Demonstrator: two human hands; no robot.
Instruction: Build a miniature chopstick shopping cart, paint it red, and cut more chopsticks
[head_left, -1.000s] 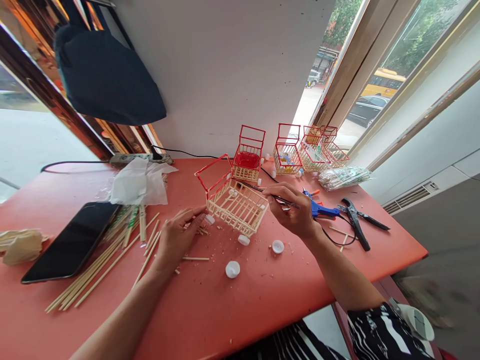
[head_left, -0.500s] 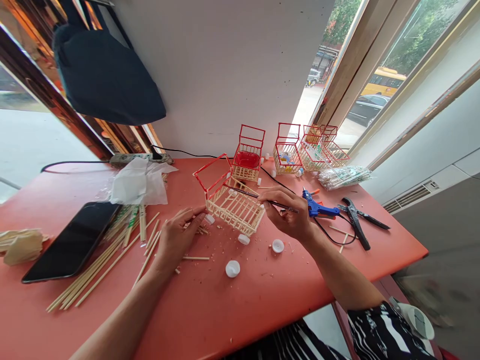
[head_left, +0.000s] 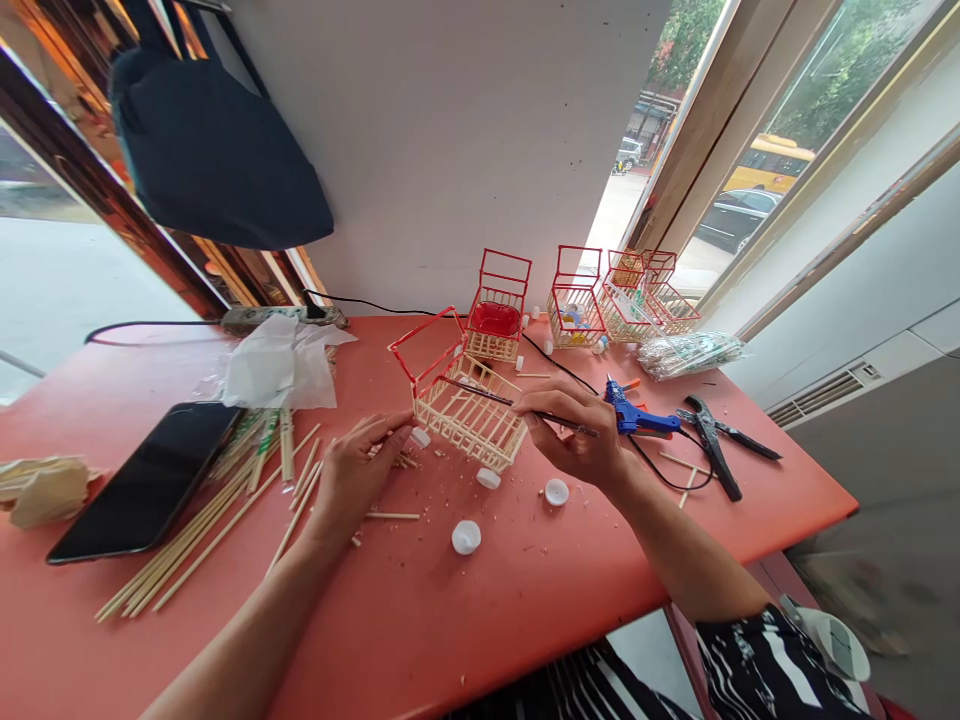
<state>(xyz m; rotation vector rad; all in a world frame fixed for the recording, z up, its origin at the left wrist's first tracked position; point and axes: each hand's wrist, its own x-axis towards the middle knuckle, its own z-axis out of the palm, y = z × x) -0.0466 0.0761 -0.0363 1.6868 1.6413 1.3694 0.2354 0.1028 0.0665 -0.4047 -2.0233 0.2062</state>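
Observation:
A small stick cart (head_left: 474,415) with a red-painted handle frame stands on white cap wheels at the middle of the table. My left hand (head_left: 360,465) has its fingertips closed on the cart's near left corner. My right hand (head_left: 574,425) pinches a thin dark paintbrush (head_left: 480,390). The brush tip lies at the base of the red frame, over the cart's back edge. Behind the cart, a finished-looking one (head_left: 495,320) holds a red dish of what looks like paint. Two white caps (head_left: 466,537) lie nearer me.
Other red-rimmed carts (head_left: 576,310) stand at the back right. A blue glue gun (head_left: 637,412) and black pliers (head_left: 709,445) lie right. To the left are wooden sticks (head_left: 202,540), a phone (head_left: 142,480) and a white plastic bag (head_left: 281,365).
The brush in my right hand has shifted slightly left along the cart's back edge. My left hand and the cart have barely moved.

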